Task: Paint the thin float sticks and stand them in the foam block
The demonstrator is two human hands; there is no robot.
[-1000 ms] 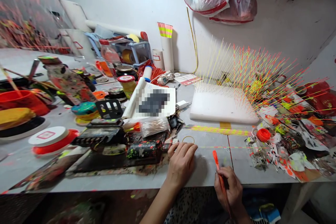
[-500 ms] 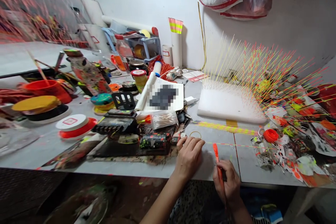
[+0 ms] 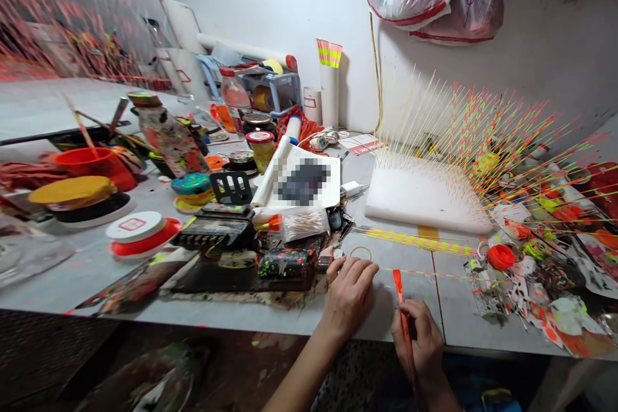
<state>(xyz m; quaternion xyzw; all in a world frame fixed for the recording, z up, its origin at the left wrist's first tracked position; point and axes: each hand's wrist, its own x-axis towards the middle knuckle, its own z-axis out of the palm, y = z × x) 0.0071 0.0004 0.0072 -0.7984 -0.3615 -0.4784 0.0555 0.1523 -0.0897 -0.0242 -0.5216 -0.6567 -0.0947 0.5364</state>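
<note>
My left hand [image 3: 351, 293] rests over the front of the table, fingers bent and pressed together at the end of a thin yellow-and-red striped stick [image 3: 420, 273]. That stick reaches out to the right, roughly level above the table; its left end is hidden by my fingers. In my right hand [image 3: 419, 335] is a paintbrush [image 3: 398, 283], held upright by its handle with the orange-red tip just below the stick. Left of my left hand lies a paint-spattered black cylinder [image 3: 286, 264]. A yellow ring [image 3: 360, 250] shows just behind my knuckles.
A bundle of yellow striped sticks [image 3: 420, 241] lies before a white foam block [image 3: 425, 206] bristling with upright thin sticks. Paint-stained clutter [image 3: 535, 296] covers the right side. Jars, a cotton swab pack [image 3: 305, 225] and an orange cup [image 3: 94, 168] stand left.
The camera view has tilted up slightly, so everything sits a little lower. Both hands keep nearly the same pose, the brush still close to the striped stick.
</note>
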